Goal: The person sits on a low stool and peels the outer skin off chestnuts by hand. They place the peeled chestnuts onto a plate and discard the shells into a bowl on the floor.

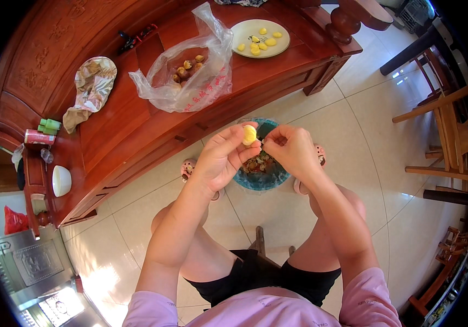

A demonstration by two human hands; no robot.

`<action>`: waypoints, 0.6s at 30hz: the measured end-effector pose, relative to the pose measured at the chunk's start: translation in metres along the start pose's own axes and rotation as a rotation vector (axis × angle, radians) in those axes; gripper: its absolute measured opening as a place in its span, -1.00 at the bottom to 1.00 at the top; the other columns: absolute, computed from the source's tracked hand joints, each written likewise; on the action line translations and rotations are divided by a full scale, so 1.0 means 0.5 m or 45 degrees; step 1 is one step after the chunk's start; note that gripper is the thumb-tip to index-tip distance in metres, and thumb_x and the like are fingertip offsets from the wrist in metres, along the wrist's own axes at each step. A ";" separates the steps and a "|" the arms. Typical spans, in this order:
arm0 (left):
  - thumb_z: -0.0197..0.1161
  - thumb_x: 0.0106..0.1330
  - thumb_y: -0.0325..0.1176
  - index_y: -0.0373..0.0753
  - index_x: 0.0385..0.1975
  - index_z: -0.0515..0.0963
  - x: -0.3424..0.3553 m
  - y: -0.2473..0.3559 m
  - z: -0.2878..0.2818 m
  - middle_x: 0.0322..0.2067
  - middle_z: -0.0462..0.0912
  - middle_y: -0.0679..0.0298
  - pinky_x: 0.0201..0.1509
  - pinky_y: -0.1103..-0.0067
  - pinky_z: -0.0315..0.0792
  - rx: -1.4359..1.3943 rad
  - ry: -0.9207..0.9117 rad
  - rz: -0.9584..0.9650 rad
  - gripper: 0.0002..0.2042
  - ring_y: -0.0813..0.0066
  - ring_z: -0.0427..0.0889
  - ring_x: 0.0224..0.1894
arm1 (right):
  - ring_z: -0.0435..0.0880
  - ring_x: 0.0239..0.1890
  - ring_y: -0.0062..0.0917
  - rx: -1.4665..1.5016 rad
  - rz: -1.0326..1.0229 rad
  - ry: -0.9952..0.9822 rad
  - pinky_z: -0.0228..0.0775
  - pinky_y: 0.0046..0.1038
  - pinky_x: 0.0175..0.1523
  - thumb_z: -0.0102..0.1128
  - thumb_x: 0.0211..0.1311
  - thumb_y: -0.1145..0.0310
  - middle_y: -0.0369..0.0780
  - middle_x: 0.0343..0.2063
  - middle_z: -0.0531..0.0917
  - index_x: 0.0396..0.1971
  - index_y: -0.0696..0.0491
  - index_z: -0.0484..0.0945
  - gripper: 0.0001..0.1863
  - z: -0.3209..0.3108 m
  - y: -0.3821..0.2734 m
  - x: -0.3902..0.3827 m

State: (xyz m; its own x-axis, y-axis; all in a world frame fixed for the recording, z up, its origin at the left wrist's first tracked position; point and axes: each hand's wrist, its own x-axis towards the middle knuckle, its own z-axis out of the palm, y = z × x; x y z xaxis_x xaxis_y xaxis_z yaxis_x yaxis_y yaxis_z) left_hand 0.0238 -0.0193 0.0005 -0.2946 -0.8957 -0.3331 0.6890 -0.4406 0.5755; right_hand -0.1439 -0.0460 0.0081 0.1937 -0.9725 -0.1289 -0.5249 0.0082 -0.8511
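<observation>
My left hand (222, 158) pinches a pale yellow peeled chestnut (249, 135) between thumb and fingers, above a blue-green lined bin (261, 182). Close on its right is my right hand (294, 150), fingertips pressed together beside the chestnut; a tiny pale bit shows at them, too small to name. Scraps of peel (257, 163) lie in the bin below. On the red-brown wooden bench ahead, a clear plastic bag (206, 90) holds several brown chestnuts (186, 70). Right of the bag, a white plate (239, 34) bears several yellow peeled chestnuts (270, 41).
The wooden bench (116, 136) spans the far left to the middle. On it are a patterned cloth cap (95, 82), a white bowl (61, 181) and a red-and-white can (40, 137). My knees flank the bin. Wooden chairs (449, 131) stand on the tiled floor at right.
</observation>
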 end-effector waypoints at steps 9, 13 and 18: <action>-0.02 0.30 -0.33 -0.37 0.00 0.30 0.002 -0.001 0.001 -0.29 0.52 0.17 -0.28 0.66 0.55 -0.047 -0.017 -0.009 -0.67 0.53 0.57 -0.37 | 0.56 -0.56 -0.26 -0.171 -0.032 0.043 0.39 -0.35 -0.40 0.14 -0.18 0.36 -0.11 -0.68 0.56 -0.63 0.13 0.55 -0.85 0.001 0.000 0.000; -0.03 0.30 -0.34 -0.37 0.00 0.30 0.003 0.000 -0.004 -0.25 0.50 0.17 -0.28 0.66 0.54 -0.089 -0.052 -0.018 -0.67 0.52 0.56 -0.37 | 0.56 -0.56 -0.26 -0.201 -0.072 0.025 0.39 -0.34 -0.39 0.15 -0.18 0.35 -0.11 -0.68 0.56 -0.63 0.12 0.55 -0.86 0.001 0.007 -0.001; -0.02 0.29 -0.37 -0.36 -0.02 0.32 0.003 0.000 -0.007 -0.25 0.50 0.17 -0.25 0.63 0.53 -0.135 -0.089 0.005 -0.70 0.49 0.56 -0.35 | 0.56 -0.52 -0.25 -0.268 -0.082 -0.033 0.39 -0.33 -0.38 0.14 -0.16 0.38 -0.12 -0.63 0.58 -0.61 0.13 0.55 -0.87 0.004 0.008 -0.003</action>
State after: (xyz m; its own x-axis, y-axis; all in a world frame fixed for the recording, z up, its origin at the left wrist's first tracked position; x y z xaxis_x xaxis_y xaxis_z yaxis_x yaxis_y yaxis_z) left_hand 0.0257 -0.0202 -0.0026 -0.3348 -0.9009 -0.2761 0.7551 -0.4318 0.4933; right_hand -0.1447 -0.0439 0.0041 0.2523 -0.9632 -0.0927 -0.6716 -0.1053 -0.7334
